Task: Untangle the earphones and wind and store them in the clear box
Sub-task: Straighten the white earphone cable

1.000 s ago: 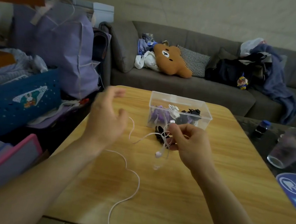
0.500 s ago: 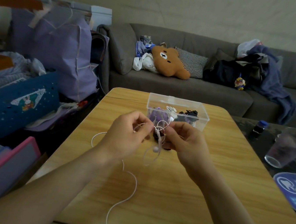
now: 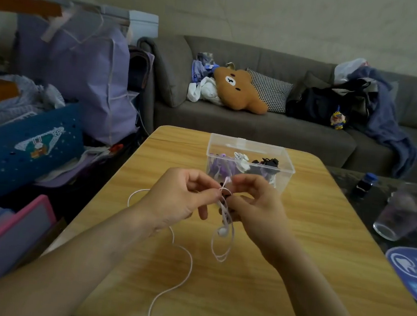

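My left hand [image 3: 177, 198] and right hand [image 3: 253, 206] meet above the wooden table [image 3: 306, 271], fingers curled, both pinching the white earphones [image 3: 223, 230] at one bunched point. An earbud and short loops hang below the pinch — the long cable trails across the tabletop to the near edge. The clear box [image 3: 249, 166] stands just beyond my hands, open-topped, holding purple, white and black earphones.

clear box [image 3: 251, 159] on table [image 3: 293, 269] behind hands; sofa [image 3: 256, 132] behind table; cup [image 3: 399, 216] right of table.
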The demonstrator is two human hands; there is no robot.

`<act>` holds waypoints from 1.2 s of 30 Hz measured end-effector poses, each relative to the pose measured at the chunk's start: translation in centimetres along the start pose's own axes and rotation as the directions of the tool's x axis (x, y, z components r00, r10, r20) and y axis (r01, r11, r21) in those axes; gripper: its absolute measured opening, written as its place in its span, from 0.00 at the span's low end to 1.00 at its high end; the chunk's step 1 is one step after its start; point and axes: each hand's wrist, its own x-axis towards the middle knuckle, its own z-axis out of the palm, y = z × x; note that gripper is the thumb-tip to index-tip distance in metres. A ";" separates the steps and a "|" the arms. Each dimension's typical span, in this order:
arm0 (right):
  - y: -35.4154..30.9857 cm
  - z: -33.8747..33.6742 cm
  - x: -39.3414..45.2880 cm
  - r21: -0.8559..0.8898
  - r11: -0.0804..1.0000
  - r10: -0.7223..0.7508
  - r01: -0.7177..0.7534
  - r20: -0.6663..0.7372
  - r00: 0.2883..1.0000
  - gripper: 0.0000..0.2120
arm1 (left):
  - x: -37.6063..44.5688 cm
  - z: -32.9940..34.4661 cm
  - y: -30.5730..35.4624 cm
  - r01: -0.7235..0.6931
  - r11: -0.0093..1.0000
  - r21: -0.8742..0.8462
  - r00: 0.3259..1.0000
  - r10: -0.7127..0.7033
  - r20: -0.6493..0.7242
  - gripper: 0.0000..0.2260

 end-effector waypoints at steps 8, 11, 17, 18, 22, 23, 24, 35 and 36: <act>0.1 -0.2 0.0 -0.051 0.999 0.018 -0.008 0.194 0.981 0.10 | -0.1 -0.4 0.1 0.040 0.998 -0.053 0.998 -0.038 0.044 0.06; 0.0 -0.3 0.0 0.026 0.999 0.025 -0.029 0.141 0.990 0.07 | 0.0 -0.6 0.0 0.009 0.999 -0.049 1.000 -0.008 0.006 0.09; 0.1 0.0 -0.2 -0.227 0.963 -0.158 0.143 -0.050 0.986 0.09 | 0.2 -1.0 -0.3 -0.047 0.999 -0.010 0.999 0.047 -0.015 0.15; 0.1 0.1 -0.2 -0.227 0.961 -0.175 0.159 -0.052 0.983 0.08 | 0.3 -1.0 -0.4 -0.052 0.999 -0.003 0.998 0.052 -0.019 0.15; -0.4 0.5 -0.6 -0.015 0.998 -0.067 0.068 0.046 0.997 0.16 | 0.3 -1.1 -0.5 -0.085 0.996 -0.025 0.996 0.085 0.020 0.13; -0.5 0.5 -0.7 0.000 0.998 -0.055 0.056 0.054 0.997 0.16 | 0.3 -1.1 -0.5 -0.094 0.995 -0.029 0.994 0.095 0.044 0.12; -0.5 0.6 -0.7 -0.017 0.998 -0.055 0.056 0.044 0.998 0.15 | 0.2 -1.1 -0.5 -0.104 0.994 -0.025 0.992 0.105 0.065 0.12; -0.9 0.1 -0.4 0.436 0.887 0.154 -0.154 0.034 0.987 0.15 | 0.2 -1.3 -0.5 -0.318 0.878 0.358 0.940 0.341 0.000 0.06; -0.8 0.1 -0.3 0.475 0.862 0.177 -0.176 0.042 0.983 0.14 | 0.3 -1.3 -0.4 -0.313 0.886 0.342 0.944 0.329 0.011 0.06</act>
